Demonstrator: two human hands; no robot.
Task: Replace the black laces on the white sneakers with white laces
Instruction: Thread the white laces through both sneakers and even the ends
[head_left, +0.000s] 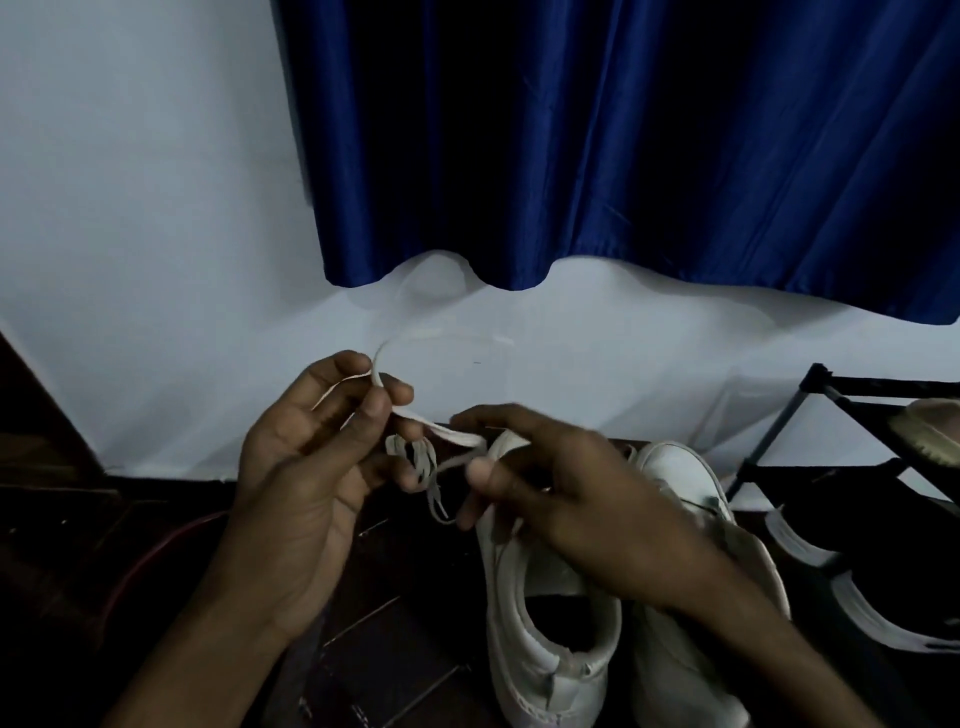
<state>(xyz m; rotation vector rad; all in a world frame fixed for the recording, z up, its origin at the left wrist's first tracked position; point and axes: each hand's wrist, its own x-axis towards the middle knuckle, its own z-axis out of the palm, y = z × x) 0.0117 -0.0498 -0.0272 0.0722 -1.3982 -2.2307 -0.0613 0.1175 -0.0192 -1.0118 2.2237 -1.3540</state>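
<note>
Pale wall and glossy, pleated blue curtain form the background. The left hand pinches a flat white lace between thumb and curled fingers. The right hand pinches the same lace just beside it. The lace spans both hands, above smooth white sneakers on dark floor.

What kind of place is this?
Likely a room at home, by the shoe storage: a black shoe rack holding footwear, a blue curtain against a pale wall, white sneakers on the dark floor.
</note>
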